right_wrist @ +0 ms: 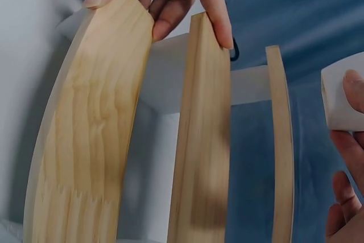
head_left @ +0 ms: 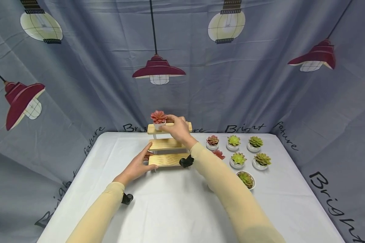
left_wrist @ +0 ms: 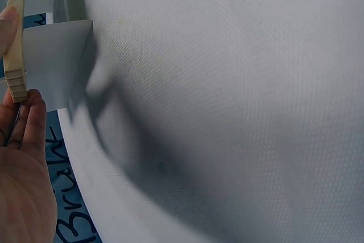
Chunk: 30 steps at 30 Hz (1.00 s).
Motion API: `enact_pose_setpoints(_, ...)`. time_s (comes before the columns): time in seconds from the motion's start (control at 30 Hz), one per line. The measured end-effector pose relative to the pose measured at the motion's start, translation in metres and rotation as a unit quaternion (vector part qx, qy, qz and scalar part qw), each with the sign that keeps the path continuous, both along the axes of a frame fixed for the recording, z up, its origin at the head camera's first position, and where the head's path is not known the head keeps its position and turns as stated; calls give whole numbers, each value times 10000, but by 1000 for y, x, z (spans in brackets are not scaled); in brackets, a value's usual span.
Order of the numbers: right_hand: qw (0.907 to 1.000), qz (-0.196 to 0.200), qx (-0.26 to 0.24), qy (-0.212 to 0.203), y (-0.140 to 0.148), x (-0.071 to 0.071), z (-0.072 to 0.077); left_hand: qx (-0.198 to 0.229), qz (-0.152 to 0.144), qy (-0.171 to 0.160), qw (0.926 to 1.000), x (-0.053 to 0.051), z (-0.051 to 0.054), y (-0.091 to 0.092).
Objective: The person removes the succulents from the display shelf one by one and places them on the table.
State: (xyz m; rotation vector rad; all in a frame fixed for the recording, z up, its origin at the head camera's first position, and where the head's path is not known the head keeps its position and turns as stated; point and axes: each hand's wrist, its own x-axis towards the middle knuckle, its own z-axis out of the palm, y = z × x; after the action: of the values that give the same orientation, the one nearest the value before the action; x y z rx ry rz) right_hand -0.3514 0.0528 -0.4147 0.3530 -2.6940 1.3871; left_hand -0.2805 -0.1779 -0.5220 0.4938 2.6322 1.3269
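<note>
A three-tier wooden shelf stand (head_left: 167, 159) with white side supports stands at the back of the table. My left hand (head_left: 136, 167) grips its left end, thumb at the lowest board and fingertips reaching the middle board (right_wrist: 207, 140). The left wrist view catches that hand's palm (left_wrist: 25, 186) beside a board end (left_wrist: 15, 55). My right hand (head_left: 179, 130) pinches the white pot of a red succulent (head_left: 159, 116) at the left end of the top board. From the right wrist, a gap shows between the pot (right_wrist: 335, 106) and the top board (right_wrist: 282, 140).
Right of the stand, several potted succulents stand on the white table (head_left: 167, 209), among them a reddish one (head_left: 212, 140) and a green one (head_left: 238, 158). My right forearm partly covers another red one (head_left: 218, 154). A grey curtain (head_left: 188, 98) hangs behind the table.
</note>
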Motion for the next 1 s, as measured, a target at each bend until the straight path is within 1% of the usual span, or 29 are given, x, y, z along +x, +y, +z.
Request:
enact_pose_setpoints(0.1, 10000, -15, 42, 82, 5, 3, 3, 20, -28, 44, 10000, 1, 0, 0)
enact_pose_setpoints(0.3, 9998, 40, 70, 198, 18, 10, 10, 25, -1, 10, 10000, 0, 1, 0)
enact_pose_setpoints(0.53, 9999, -27, -32, 122, 39, 16, 14, 40, 26, 13, 10000, -1, -1, 0)
enact_pose_setpoints(0.7, 9999, -21, 40, 151, 55, 22, 16, 175, -77, 116, 9998, 0, -1, 0)
enact_pose_setpoints(0.77, 9999, -33, 47, 133, 62, 25, 16, 238, -132, 145, 9995, 0, -1, 1)
enact_pose_setpoints(0.9, 9999, -101, 0, -27, 75, 31, 16, 208, -107, 142, 9996, 0, -1, 1)
enact_pose_setpoints(1.0, 9999, -103, -45, -52, 83, 36, 14, 188, -89, 129, 9997, 0, -2, 0)
